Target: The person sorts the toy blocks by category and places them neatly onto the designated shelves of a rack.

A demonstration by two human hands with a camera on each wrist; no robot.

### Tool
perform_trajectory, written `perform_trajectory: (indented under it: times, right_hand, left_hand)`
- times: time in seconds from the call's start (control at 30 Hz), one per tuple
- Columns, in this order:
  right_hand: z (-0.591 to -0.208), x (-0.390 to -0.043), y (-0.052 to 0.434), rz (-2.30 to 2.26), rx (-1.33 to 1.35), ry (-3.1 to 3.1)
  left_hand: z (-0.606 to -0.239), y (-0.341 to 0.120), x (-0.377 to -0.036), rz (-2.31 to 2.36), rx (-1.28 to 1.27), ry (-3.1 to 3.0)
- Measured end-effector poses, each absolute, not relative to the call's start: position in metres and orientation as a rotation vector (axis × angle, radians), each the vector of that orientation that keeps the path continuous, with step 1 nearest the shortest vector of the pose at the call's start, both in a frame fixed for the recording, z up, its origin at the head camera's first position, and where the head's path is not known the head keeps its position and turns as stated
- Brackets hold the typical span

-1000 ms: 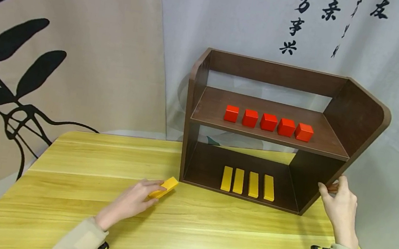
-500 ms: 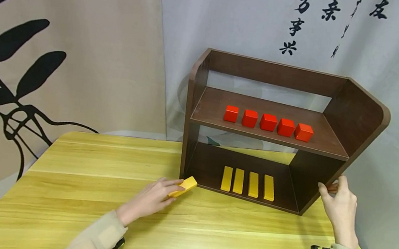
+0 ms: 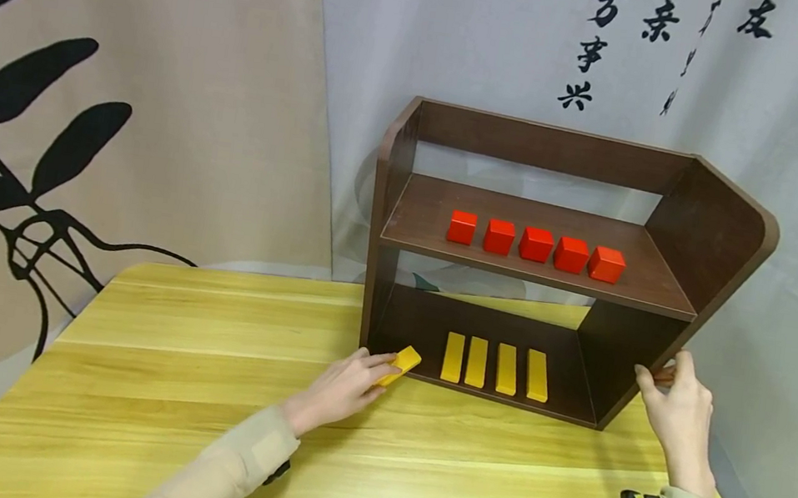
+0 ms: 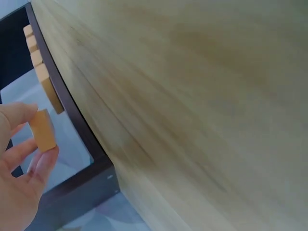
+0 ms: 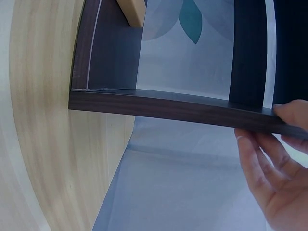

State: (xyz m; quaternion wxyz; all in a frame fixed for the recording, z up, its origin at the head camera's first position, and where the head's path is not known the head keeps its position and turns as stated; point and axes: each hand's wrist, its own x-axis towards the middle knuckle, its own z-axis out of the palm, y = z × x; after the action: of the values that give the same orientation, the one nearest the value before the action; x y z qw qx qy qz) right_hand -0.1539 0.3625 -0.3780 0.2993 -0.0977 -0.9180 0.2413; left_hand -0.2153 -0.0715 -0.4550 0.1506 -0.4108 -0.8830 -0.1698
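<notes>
— Yellow block (image 3: 402, 363), where is it from your end?

— I see it pinched in my left hand (image 3: 345, 387), tilted at the front left edge of the shelf unit (image 3: 712, 231), bottom level, just left of four yellow blocks (image 3: 495, 367) lying in a row.

— And the other hand?

— My right hand (image 3: 680, 416) grips the unit's right side panel, thumb and fingers around its edge. Five red cubes (image 3: 536, 245) line the upper shelf.

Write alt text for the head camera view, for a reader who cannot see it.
A person's left hand holds a yellow rectangular wooden block at the bottom shelf's front edge of a dark brown wooden two-tier shelf unit, while the right hand grips its right side panel. Four yellow blocks lie below, five red cubes above, on a light wooden table.
</notes>
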Motion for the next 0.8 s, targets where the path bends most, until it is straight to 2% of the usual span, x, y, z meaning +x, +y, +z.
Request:
perform_trajectory:
  times: [0.8]
  right_hand:
    - [-0.378,-0.154,0.362,0.646,-0.267,-2.446]
  left_hand:
    - [-0.461,-0.041,-0.235,-0.364,-1.155,-2.635]
